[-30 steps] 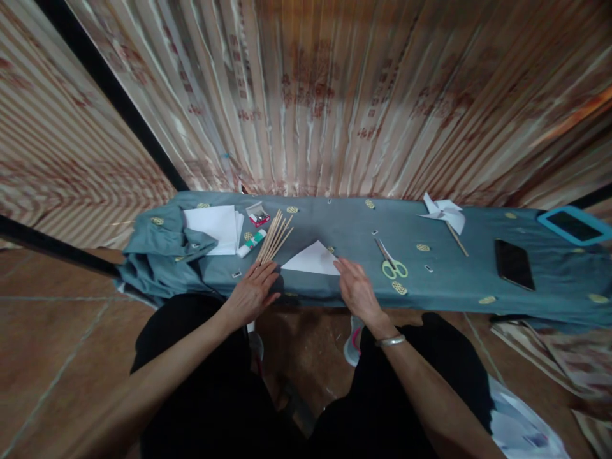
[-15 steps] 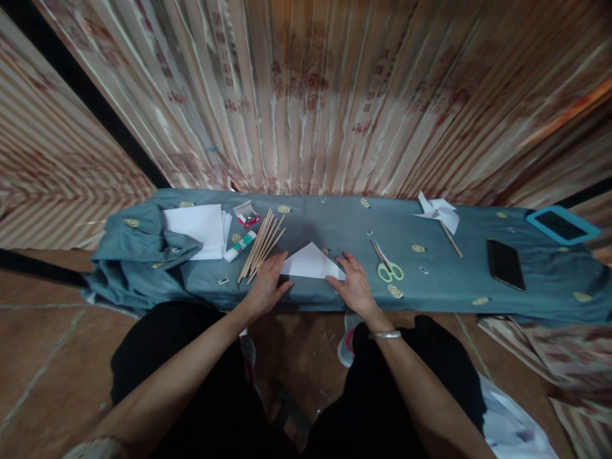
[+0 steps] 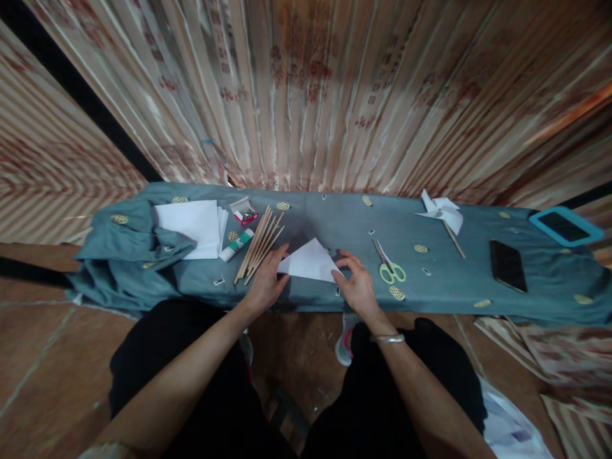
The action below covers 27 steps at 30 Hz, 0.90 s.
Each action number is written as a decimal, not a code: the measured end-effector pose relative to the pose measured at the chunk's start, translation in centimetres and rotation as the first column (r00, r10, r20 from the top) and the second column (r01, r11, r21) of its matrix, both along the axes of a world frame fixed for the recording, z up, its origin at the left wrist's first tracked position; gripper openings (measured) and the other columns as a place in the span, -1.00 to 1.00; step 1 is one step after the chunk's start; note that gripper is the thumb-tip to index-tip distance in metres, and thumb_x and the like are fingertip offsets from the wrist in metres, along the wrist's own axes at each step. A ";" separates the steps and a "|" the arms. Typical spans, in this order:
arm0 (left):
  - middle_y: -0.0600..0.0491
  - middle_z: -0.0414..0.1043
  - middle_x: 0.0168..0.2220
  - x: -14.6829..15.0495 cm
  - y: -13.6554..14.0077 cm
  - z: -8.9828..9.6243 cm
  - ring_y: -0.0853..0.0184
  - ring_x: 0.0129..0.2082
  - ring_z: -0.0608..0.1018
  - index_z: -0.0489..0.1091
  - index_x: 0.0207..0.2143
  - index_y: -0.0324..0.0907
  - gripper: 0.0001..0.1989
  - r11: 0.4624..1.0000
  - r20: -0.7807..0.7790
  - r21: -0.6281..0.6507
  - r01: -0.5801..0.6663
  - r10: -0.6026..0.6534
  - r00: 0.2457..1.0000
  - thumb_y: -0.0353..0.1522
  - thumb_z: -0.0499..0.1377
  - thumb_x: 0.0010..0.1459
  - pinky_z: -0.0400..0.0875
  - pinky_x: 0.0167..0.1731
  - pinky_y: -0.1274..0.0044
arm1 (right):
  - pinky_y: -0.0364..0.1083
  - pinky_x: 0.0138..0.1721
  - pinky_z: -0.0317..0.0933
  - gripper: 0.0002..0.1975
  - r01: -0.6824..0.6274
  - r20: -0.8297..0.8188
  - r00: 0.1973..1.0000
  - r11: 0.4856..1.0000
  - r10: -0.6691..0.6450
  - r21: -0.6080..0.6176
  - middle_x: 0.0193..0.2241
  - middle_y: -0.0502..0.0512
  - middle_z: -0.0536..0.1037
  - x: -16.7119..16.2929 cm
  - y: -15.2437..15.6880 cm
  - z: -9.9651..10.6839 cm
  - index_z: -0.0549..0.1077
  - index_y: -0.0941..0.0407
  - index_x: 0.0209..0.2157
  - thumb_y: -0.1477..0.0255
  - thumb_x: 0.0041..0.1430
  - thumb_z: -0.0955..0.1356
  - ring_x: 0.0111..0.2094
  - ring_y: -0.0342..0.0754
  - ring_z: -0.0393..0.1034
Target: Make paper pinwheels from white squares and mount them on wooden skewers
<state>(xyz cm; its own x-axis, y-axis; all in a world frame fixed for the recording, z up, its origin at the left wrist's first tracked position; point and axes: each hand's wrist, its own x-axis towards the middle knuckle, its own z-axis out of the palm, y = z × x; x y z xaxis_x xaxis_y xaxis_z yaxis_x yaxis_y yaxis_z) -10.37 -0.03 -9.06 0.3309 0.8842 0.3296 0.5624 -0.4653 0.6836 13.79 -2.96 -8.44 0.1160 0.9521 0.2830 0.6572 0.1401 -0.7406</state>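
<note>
Bunched cloth (image 3: pixel 129 239) at the left end of the surface (image 3: pixel 329 220), lapped over the near left part of a stack of white sheets (image 3: pixel 189 226), perhaps to keep it from sliding. Next rightward, an open box of small metal pieces (image 3: pixel 245 215) on the far side, then a glue tube (image 3: pixel 236 246) and a loose fan of wooden sticks (image 3: pixel 261 245), presumably grouped as supplies within easy reach. Just beside the sticks, the left hand (image 3: pixel 268 280), apparently grasping the left corner of a folded white paper (image 3: pixel 308 262) between thumb and fingers. Folded paper at the scene's middle, point far, long side near, presumably for even control from both ends. Right hand (image 3: pixel 358 285) at its right corner, thumb nearest, apparently also grasping; pressure impossible to tell. Farther right, scissors (image 3: pixel 389 265), handles near, probably for ready pick-up; beyond, a paper pinwheel (image 3: pixel 440 209), a dark phone (image 3: pixel 508 264) and a blue-framed tablet (image 3: pixel 567 227), all well apart from the folding. Near edge of the surface close to both wrists and to the knees (image 3: pixel 430 360), with little margin there. Leftward movement limited by sticks; more room rightward, up to the scissors; most room on the far side, toward the striped curtain (image 3: pixel 335 108).
</note>
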 end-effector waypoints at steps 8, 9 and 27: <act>-0.12 0.40 0.05 0.6 0.5 0.6 0.16 0.04 0.47 0.18 0.23 -0.15 -0.41 0.999 0.073 -0.014 -0.041 0.042 0.996 -0.44 0.12 0.12 0.37 0.09 0.22 | 0.10 0.11 0.24 -0.91 -0.058 -0.097 0.993 0.998 0.059 0.015 0.02 0.18 0.53 -0.2 -0.4 1.8 0.46 0.05 -0.37 0.34 0.13 0.33 0.03 0.07 0.45; -0.12 0.40 0.06 0.6 0.5 0.8 0.15 0.06 0.47 0.22 0.22 -0.16 -0.43 0.999 0.072 -0.016 -0.041 0.042 0.996 -0.43 0.13 0.12 0.37 0.10 0.22 | 0.09 0.11 0.24 -0.91 -0.077 -0.077 0.994 0.997 0.078 0.015 0.03 0.19 0.53 -0.2 -0.6 2.0 0.46 0.05 -0.35 0.35 0.15 0.33 0.04 0.07 0.44; -0.18 0.21 0.28 2.3 -0.5 3.3 0.09 0.27 0.29 0.11 0.29 -0.20 -0.31 0.996 0.091 0.052 0.077 -0.082 0.993 -0.15 0.18 0.19 0.20 0.25 0.20 | 0.07 0.10 0.30 -0.73 -0.215 0.209 0.956 0.977 0.208 0.013 -0.08 0.20 0.61 -0.6 -1.8 2.8 0.57 0.11 -0.12 0.31 0.29 0.30 -0.02 0.06 0.49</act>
